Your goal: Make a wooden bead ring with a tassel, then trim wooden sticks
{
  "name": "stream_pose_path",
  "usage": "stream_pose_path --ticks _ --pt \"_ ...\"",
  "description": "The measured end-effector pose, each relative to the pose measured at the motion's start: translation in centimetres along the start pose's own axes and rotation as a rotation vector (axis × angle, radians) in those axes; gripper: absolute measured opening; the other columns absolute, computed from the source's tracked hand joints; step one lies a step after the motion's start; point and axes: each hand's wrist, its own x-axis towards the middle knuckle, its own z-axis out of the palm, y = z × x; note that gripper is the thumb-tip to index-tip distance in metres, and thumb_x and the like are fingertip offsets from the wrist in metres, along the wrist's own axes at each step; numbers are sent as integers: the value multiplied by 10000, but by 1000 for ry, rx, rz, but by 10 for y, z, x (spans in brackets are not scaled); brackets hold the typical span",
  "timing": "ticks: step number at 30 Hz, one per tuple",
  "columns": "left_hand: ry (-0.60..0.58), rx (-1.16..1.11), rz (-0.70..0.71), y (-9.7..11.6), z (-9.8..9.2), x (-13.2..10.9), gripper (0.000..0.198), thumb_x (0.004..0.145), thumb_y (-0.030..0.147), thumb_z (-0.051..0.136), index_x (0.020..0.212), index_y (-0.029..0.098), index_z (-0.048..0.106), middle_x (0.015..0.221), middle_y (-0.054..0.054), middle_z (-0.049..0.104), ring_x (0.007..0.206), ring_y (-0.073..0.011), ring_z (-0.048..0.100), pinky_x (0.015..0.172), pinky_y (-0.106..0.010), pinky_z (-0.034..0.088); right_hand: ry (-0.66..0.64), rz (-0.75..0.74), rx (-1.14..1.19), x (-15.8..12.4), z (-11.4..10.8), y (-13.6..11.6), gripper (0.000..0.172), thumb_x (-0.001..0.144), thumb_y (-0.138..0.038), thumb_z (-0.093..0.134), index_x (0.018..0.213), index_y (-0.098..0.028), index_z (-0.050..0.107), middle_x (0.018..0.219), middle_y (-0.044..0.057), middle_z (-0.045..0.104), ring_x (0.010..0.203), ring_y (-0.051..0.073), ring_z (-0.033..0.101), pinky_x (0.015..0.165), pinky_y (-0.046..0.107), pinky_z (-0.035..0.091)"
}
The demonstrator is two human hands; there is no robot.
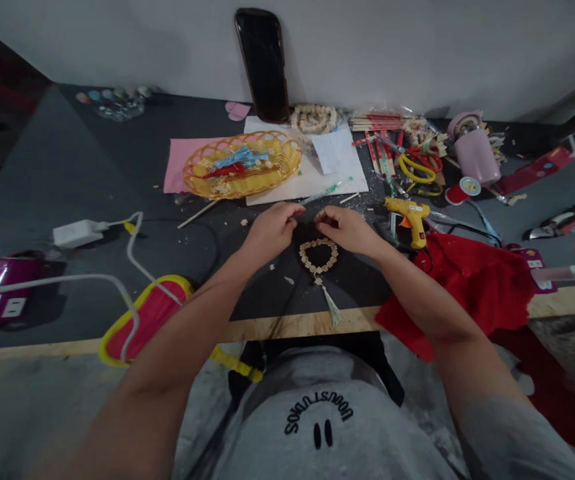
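Observation:
A heart-shaped ring of pale wooden beads point(319, 255) with a light green tassel point(332, 308) lies on the dark table point(92, 160) in front of me. My left hand point(270, 230) and my right hand point(347, 229) meet just above the top of the heart. Both have their fingertips pinched together on something small at the heart's upper edge. What they pinch is too small to make out.
A yellow glue gun point(410, 217) sits right of my right hand, beside red cloth point(460, 283). A yellow woven basket point(242, 163) rests on pink paper. Scissors point(420, 167), sticks, a pink cup point(476, 155), a phone point(262, 63) on the wall, and a white charger point(77, 233) with cables surround.

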Motion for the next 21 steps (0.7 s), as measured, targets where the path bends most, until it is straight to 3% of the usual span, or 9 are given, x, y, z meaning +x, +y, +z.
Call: stream_pose_path --ticks 3,8,13,17,21 --pt "-33 275 43 1 -8 -1 337 839 117 495 1130 155 663 1136 -117 665 1094 -261 603 951 -386 475 -5 -22 -42 4 -7 1 185 834 -217 538 975 -162 644 875 35 691 771 154 601 716 272 438" --pt "-123 533 38 7 -6 -1 286 917 179 454 1097 148 675 1070 -133 644 1028 -273 614 863 -370 486 57 -67 -137 9 -28 -7 284 836 -134 507 1092 -147 629 1113 95 661 810 153 597 764 286 457" --pt "-138 677 36 18 -4 1 262 944 196 432 1043 140 669 1070 -150 616 1041 -284 591 806 -363 479 -24 -10 -266 -1 -44 -12 267 855 -110 492 1072 -145 643 1041 85 690 834 172 614 756 282 448" --pt "-157 755 66 20 -3 1 269 933 138 406 1056 133 645 1108 -157 603 1045 -292 579 723 -343 474 -176 72 -500 -10 -39 -9 172 834 -155 603 992 -154 670 963 74 690 852 190 616 763 284 431" --pt "-136 722 95 19 -3 0 293 931 116 364 1065 110 625 1013 -157 647 1002 -295 596 735 -353 460 -175 79 -611 -15 -27 -8 146 877 -213 570 982 -180 667 1022 73 655 859 183 609 750 273 416"
